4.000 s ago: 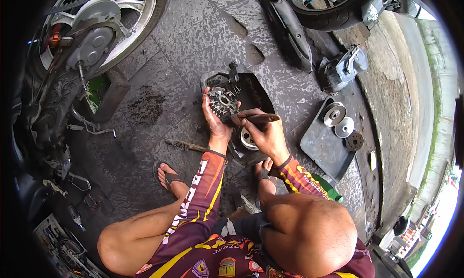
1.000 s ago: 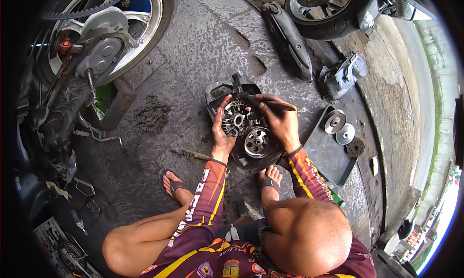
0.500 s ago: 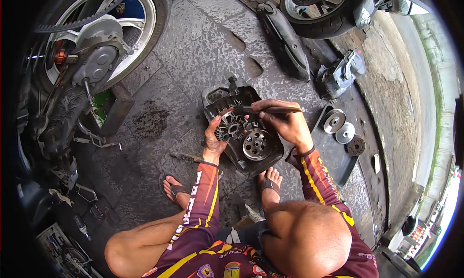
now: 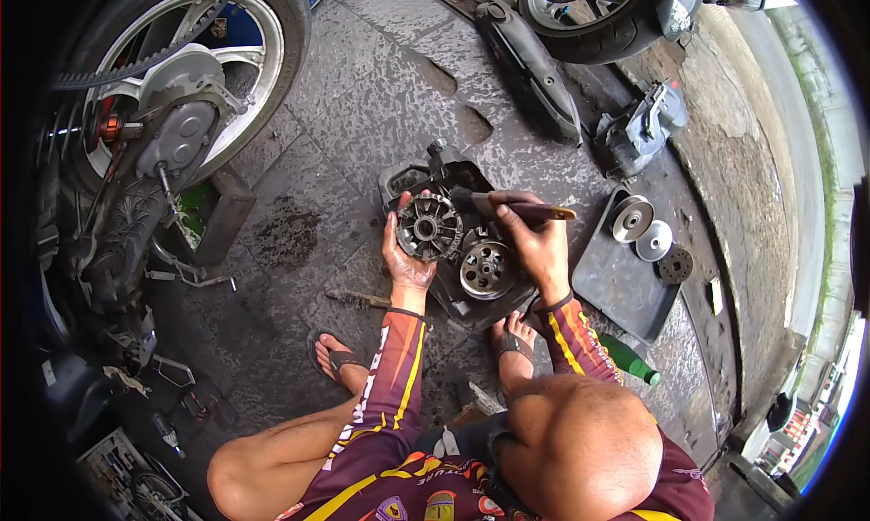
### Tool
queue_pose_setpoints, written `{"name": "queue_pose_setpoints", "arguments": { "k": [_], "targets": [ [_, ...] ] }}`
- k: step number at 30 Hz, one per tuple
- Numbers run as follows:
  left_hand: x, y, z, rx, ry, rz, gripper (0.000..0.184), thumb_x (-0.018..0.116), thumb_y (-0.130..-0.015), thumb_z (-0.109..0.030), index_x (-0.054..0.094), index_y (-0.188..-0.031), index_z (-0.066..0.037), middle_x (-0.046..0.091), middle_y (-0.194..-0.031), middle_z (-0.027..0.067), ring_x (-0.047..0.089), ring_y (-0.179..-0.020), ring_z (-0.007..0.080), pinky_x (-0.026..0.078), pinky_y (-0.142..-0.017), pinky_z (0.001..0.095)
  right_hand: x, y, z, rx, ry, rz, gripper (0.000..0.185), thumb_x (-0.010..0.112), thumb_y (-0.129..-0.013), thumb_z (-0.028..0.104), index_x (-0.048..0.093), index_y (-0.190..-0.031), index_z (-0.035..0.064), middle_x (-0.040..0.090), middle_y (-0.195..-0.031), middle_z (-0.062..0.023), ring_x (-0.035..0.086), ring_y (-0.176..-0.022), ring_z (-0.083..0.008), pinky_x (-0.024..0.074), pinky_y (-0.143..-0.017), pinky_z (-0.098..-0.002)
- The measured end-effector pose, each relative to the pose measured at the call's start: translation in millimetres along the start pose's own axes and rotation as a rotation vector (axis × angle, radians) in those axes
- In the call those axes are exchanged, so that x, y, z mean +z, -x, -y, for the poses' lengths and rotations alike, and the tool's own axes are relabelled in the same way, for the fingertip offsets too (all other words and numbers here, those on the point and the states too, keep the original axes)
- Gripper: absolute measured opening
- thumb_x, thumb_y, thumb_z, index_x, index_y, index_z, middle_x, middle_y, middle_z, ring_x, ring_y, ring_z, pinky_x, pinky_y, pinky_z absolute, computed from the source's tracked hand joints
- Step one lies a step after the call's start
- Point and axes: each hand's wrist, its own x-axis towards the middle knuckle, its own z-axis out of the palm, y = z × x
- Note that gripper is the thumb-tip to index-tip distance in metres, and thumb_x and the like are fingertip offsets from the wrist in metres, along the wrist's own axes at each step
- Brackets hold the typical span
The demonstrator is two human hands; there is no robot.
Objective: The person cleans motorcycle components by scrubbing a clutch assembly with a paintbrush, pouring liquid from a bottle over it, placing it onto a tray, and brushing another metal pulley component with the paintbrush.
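Note:
My left hand (image 4: 404, 269) is closed around the edge of a round finned metal pulley face (image 4: 428, 228), its ribbed side turned up. My right hand (image 4: 538, 246) grips a paintbrush (image 4: 542, 211) by its wooden handle. The brush's dark bristles point left, close to the pulley's upper right rim; whether they touch it I cannot tell. Beneath both hands lies a black oily pan (image 4: 521, 305). A round metal clutch drum (image 4: 488, 270) with holes sits in the pan, just below the brush.
A grey tray (image 4: 621, 296) to the right carries several round metal parts. A green bottle (image 4: 632, 359) and a wooden-handled brush (image 4: 358, 298) lie on the floor. A scooter's rear wheel (image 4: 276, 77) stands at left, with engine covers (image 4: 642, 130) at upper right.
The pulley has tilted to face up more, and my left hand has shifted its hold beneath it. The brush has drawn back right from over the fins. The green bottle has come into sight.

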Motion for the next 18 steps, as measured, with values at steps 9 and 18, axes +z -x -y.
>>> {"name": "queue_pose_setpoints", "arguments": {
  "k": [9,18],
  "targets": [
    [7.1,0.7,21.0,0.042,-0.569,-0.237,0.066,0.039,-0.099,-0.065,0.055,-0.131,-0.01,0.064,-0.116,0.0047,0.063,-0.103,0.0165,0.052,-0.091,0.0324,3.7,11.9,1.1,0.01,0.177,0.077,0.012,0.068,-0.086,0.005,0.074,-0.092,-0.0041,0.075,-0.098,-0.0081,0.073,-0.085,-0.022,0.054,-0.075,-0.0315],
    [-8.0,1.3,14.1,-0.223,-0.19,-0.055,0.06,0.049,-0.095,-0.055,0.052,-0.133,-0.008,0.059,-0.129,0.0226,0.06,-0.117,0.0406,0.051,-0.099,0.0537,15.1,30.9,10.8,-0.042,0.154,0.32,0.011,0.07,-0.086,0.008,0.074,-0.094,0.0002,0.075,-0.093,-0.0105,0.072,-0.084,-0.0188,0.0537,-0.078,-0.0311]
  ]
}}
